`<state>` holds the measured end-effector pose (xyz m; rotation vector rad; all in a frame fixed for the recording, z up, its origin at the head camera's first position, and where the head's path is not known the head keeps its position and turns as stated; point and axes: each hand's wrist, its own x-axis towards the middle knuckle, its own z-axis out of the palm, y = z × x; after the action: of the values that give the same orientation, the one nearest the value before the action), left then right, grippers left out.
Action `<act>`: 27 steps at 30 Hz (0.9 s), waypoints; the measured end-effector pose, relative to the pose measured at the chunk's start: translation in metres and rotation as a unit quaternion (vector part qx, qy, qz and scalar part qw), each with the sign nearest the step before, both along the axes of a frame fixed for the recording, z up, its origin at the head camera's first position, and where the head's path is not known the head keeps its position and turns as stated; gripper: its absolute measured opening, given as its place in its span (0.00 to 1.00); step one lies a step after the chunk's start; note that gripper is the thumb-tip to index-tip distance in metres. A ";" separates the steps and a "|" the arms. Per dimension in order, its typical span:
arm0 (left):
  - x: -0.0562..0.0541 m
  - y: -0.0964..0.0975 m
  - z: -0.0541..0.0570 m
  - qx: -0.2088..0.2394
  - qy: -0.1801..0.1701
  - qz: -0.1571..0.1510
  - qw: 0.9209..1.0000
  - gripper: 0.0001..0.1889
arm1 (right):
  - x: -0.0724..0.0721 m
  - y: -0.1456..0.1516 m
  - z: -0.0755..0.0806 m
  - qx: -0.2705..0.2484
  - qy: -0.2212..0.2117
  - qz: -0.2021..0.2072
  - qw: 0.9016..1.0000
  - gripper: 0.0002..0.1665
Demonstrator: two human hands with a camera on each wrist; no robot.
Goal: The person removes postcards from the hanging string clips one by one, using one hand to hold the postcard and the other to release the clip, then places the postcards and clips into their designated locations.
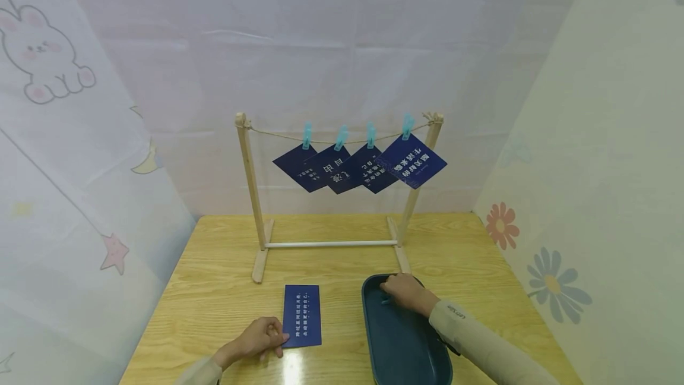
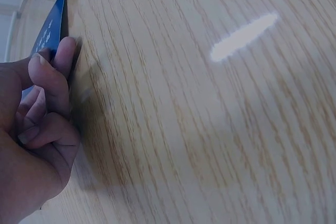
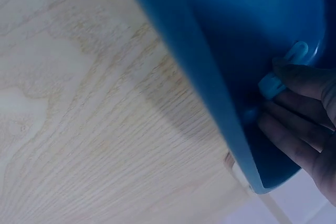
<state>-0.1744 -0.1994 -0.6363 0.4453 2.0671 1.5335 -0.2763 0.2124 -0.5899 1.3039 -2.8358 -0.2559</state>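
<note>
Your left hand [image 1: 263, 336] pinches the card [image 1: 302, 314] by its 7 o'clock corner, thumb on top — likely to steady it. At 1 o'clock, your right hand [image 1: 407, 292], partly curled, pinches a loose clip [image 3: 271, 86] inside the tray [image 1: 402, 346]. At 12 o'clock, four clips [image 1: 341, 138] hold four hung cards [image 1: 415, 162] — cornerwise, presumably for a small bite. Totals: five cards, five visible clips, one tray.

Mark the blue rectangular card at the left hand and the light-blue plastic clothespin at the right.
Card [image 1: 302, 316]: head view, middle of its printed face.
Clothespin [image 3: 271, 86]: right wrist view, its lower left end.
</note>
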 end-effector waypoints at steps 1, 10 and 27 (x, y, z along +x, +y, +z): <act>0.000 0.000 0.000 -0.002 0.001 -0.002 1.000 0.08 | 0.000 0.000 0.000 0.001 0.004 0.003 1.000 0.09; 0.002 0.000 -0.002 -0.005 0.014 -0.010 1.000 0.08 | 0.001 0.002 0.002 0.000 0.017 0.016 1.000 0.09; 0.002 -0.001 0.001 -0.054 0.069 0.014 0.996 0.09 | -0.004 0.010 0.027 -0.048 -0.051 0.008 0.998 0.16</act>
<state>-0.1725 -0.2000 -0.6355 0.4944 2.2580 1.4338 -0.2806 0.2226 -0.5626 1.3564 -2.8781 -0.0541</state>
